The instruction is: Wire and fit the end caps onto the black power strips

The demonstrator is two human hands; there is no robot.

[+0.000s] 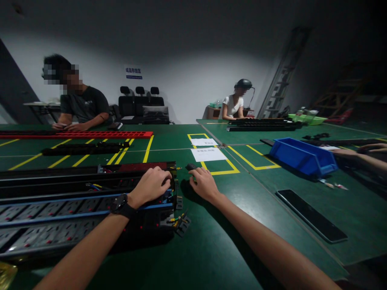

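Long dark power strips [75,205] with rows of sockets and red dots lie side by side on the left of the green table. My left hand [151,184], with a black watch on its wrist, lies over the right end of one strip, fingers bent round it. Coloured wires and small black end plates [182,225] stick out from the strip ends. Just right of these ends, my right hand [204,184] is closed on a small black part [190,166] at the table; its exact kind is unclear, and my fingers hide some of it.
Beyond the strips lie a red strip [127,134] and a dark bundle [84,149]. White paper labels [208,154] sit inside yellow tape lines. A blue bin [302,157] and a black flat slab [311,215] are right. Two people work across the table; another person's hands reach in at right.
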